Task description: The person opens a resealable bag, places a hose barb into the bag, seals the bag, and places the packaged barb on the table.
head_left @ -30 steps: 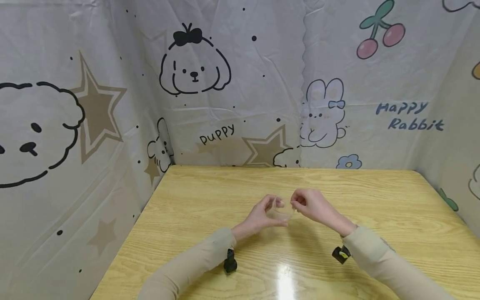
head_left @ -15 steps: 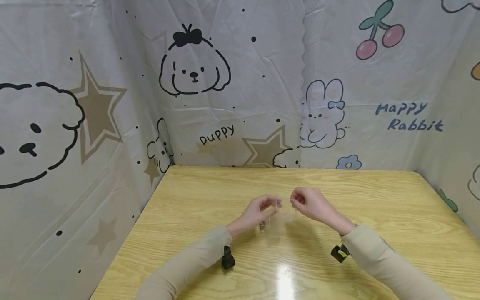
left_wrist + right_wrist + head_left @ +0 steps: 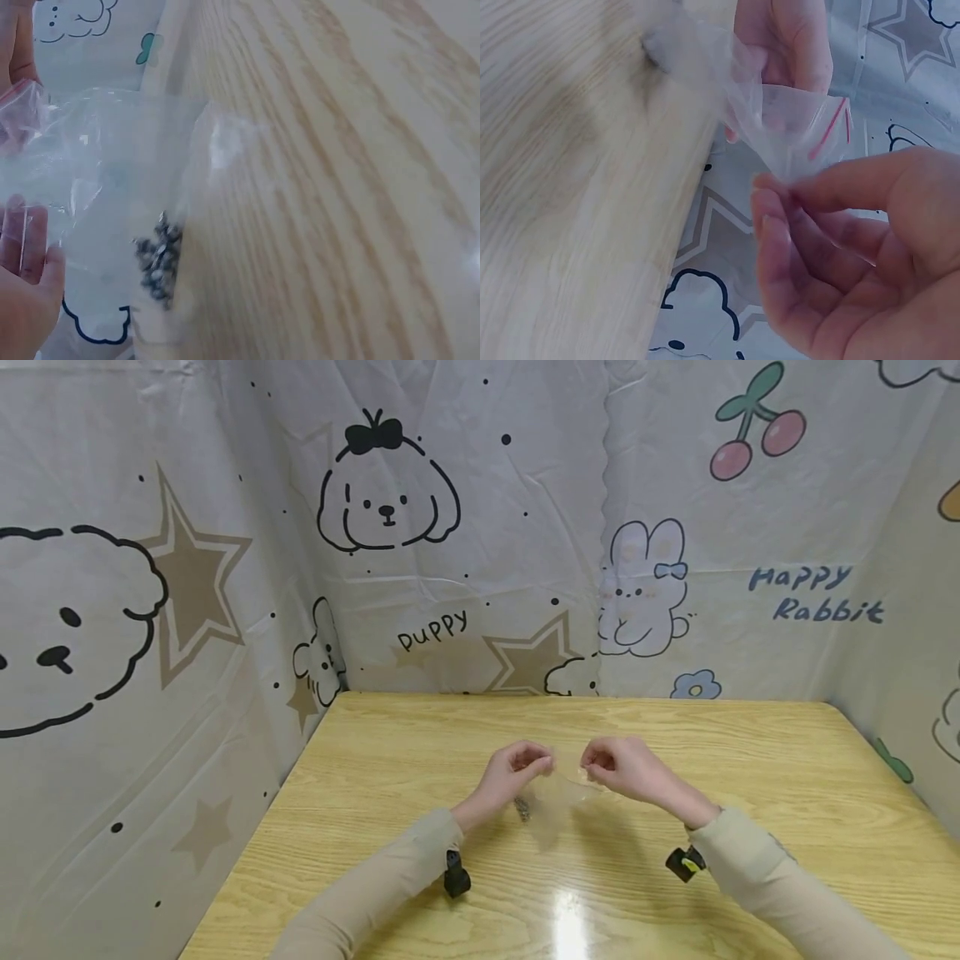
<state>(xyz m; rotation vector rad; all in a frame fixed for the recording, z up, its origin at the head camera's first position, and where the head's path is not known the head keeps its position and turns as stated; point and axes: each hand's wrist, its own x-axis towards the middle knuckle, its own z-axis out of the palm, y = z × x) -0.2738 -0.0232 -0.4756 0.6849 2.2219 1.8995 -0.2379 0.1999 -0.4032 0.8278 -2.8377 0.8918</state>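
A clear zip-lock bag [image 3: 551, 814] hangs between the two hands over the table. Small metal screws [image 3: 159, 262] lie bunched in one lower corner of it, below the left hand in the head view. My left hand [image 3: 506, 777] pinches the bag's upper edge at the left between thumb and fingers. On the other side, my right hand [image 3: 633, 770] pinches the upper right part with thumb and forefinger. A red seal line [image 3: 829, 129] marks the bag's mouth in the right wrist view. The fingertips of the right hand are partly hidden in the head view.
The wood-grain table [image 3: 390, 735] spreads beneath both hands, with a bright glare near its front. A printed cloth [image 3: 450, 568] stands behind it and along both sides. Small black cameras [image 3: 456, 875] sit at the cuffs.
The left hand, first spread around the bag, has moved to its upper edge and closed into a pinch. The bag now hangs lower with its screws showing. The right hand stays nearly in place.
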